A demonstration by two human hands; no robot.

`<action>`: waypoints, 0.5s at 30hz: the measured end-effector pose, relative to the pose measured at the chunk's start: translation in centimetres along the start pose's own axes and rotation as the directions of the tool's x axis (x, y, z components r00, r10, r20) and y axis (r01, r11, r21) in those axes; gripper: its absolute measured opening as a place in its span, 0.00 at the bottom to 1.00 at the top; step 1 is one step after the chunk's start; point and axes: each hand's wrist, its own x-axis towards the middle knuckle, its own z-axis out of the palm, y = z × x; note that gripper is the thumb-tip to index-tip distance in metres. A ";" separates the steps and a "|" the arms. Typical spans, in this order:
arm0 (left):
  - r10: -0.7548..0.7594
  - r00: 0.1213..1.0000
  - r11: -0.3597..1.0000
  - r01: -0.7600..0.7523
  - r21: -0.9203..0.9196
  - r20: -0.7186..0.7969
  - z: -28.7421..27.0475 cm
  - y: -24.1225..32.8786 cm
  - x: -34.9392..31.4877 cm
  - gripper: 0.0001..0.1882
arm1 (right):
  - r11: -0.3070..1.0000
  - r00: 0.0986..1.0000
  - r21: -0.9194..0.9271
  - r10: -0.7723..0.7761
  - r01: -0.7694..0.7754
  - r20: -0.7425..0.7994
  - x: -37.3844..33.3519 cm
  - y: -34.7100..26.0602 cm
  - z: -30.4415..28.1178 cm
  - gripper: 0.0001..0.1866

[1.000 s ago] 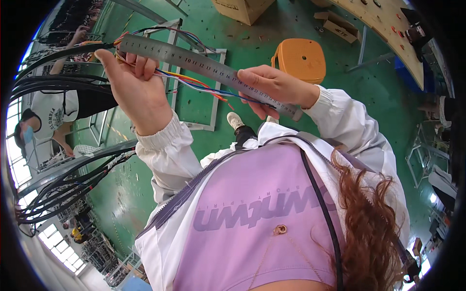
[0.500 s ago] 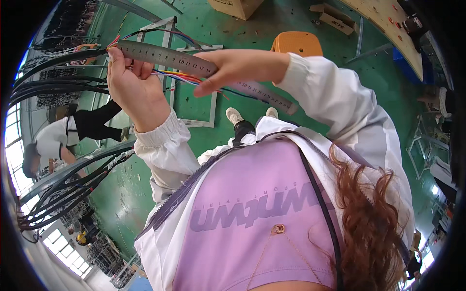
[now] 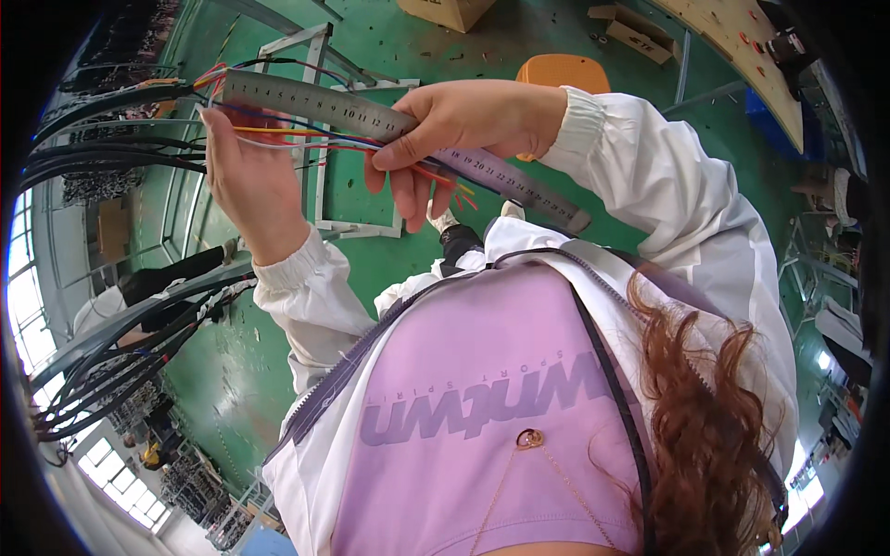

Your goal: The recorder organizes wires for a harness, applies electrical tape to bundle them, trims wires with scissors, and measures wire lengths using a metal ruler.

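My right hand (image 3: 464,125) grips a steel ruler (image 3: 320,104) across its middle, thumb on the near side, the other fingers hanging below it. Loose coloured wires (image 3: 295,139) run under the ruler into that same hand, and their ends stick out beyond its fingers. The ruler's left end lies beside the place where the wires fan out of a black cable (image 3: 120,100). Just below there is my left hand (image 3: 248,185), open, thumb raised and palm toward the wires. Its other fingertips are partly hidden behind the wires and ruler.
More black cables (image 3: 111,167) hang at the left, with another bundle (image 3: 139,357) lower down. A metal frame (image 3: 320,139) stands beyond my hands. An orange stool (image 3: 579,76), cardboard boxes (image 3: 635,35) and a wooden board (image 3: 732,46) are farther off. A person (image 3: 107,310) bends at the left.
My left thumb has come off the ruler's end and the hand has opened. My right fingers have dropped below the ruler around the wires. The person at the left has moved.
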 end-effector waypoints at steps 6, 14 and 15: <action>-0.097 0.980 0.989 0.075 0.131 0.172 -0.9 -0.2 -1.2 0.16 | 0.999 0.999 -0.046 0.022 -0.025 -0.047 -0.5 0.2 0.2 0.13; -0.093 0.981 0.988 0.070 0.134 0.171 -0.1 -0.3 -1.3 0.15 | 1.000 0.999 -0.011 -0.010 0.009 -0.044 -0.6 0.3 1.0 0.15; -0.093 0.981 0.989 0.071 0.132 0.170 -0.3 -0.3 -1.4 0.15 | 1.000 0.999 -0.020 -0.009 0.008 -0.046 -0.6 0.4 1.0 0.15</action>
